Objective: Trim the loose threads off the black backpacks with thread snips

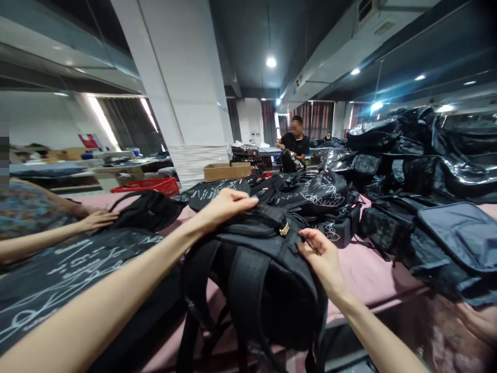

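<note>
A black backpack (287, 274) stands in front of me on the pink table cover, its shoulder straps facing me. My left hand (233, 202) rests on the far top edge of the backpack, fingers bent over the fabric; what they hold, if anything, is hidden. At the right upper side, my right hand (320, 254) pinches a small dark piece at the backpack's edge, probably part of its zipper, though too small to be sure. A gold-coloured metal piece (284, 228) sits on top between the hands.
Black bags with white line prints (324, 191) lie behind the backpack. Grey-lined bags (454, 233) and a tall pile of bags (388, 134) stand right. A printed black bag (77, 280) lies left, where a co-worker's hand (97, 220) touches another black bag (151, 210). Another person (297, 140) works behind.
</note>
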